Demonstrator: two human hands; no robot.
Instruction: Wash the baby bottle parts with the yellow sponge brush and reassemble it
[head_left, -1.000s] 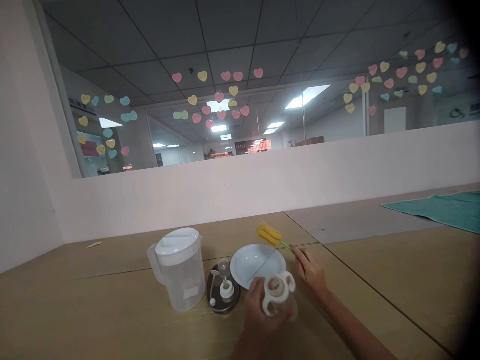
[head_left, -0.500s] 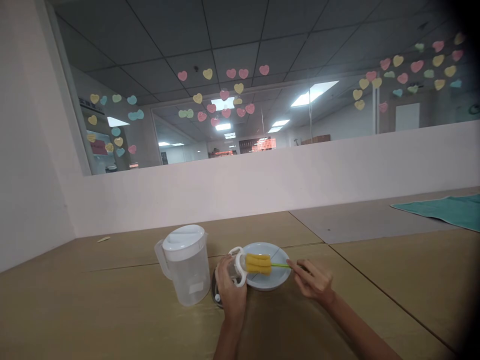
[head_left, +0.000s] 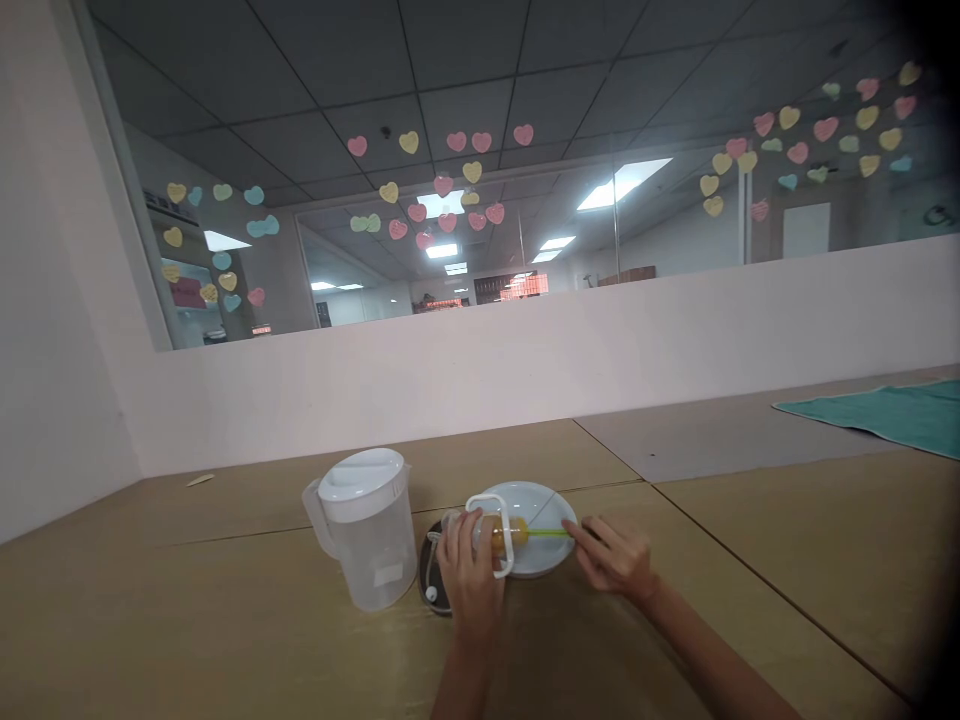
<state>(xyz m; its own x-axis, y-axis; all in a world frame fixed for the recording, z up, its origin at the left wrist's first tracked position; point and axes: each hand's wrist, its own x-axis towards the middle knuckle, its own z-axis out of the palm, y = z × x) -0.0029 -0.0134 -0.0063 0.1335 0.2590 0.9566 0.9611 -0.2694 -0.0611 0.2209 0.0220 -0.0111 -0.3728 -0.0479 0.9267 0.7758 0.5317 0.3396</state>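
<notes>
Seen from the head camera, the left hand [head_left: 471, 582] has its fingers wrapped round a clear baby bottle [head_left: 480, 530] with white loop handles [head_left: 509, 545], holding it on its side over a white plate [head_left: 544, 497]. The right hand's fingertips [head_left: 581, 540] pinch the green stem [head_left: 547, 532] of a bottle brush, whose yellow sponge head [head_left: 504, 535] sits inside the bottle. A lidded plastic pitcher [head_left: 367, 530] and a dark round tray [head_left: 430, 592] stand just left of the left hand, toward the near edge of the counter [head_left: 225, 600].
</notes>
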